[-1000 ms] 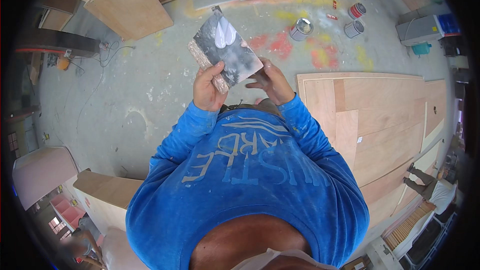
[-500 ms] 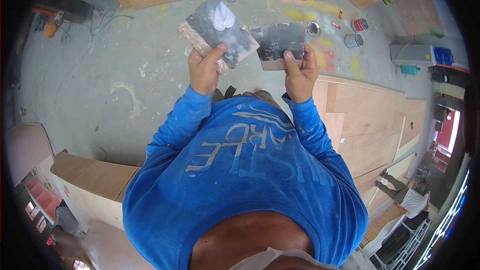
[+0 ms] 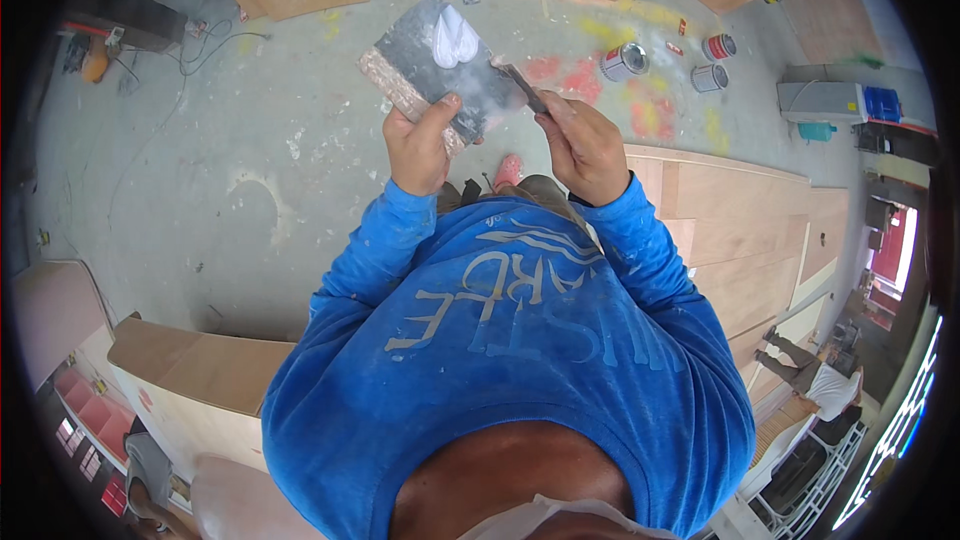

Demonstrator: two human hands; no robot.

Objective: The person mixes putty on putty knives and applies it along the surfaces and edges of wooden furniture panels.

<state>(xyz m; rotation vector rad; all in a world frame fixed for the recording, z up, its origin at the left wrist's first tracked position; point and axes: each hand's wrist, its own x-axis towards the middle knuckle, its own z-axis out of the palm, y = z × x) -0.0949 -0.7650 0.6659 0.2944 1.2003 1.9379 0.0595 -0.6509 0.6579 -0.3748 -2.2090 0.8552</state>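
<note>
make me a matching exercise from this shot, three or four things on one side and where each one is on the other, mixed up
Things:
1. board
2. scraper
3. white putty
4. tins

Places:
a. on the floor, beyond the hands
b. in the left hand
c. in the right hand
d. heaped on the board

Pairs: 1-b, 2-c, 3-d, 4-a

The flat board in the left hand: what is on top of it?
On the board lies a white lump of putty amid grey smears. The right hand lays a scraper blade on its edge. The left hand covers the near corner; the underside is hidden.
</note>
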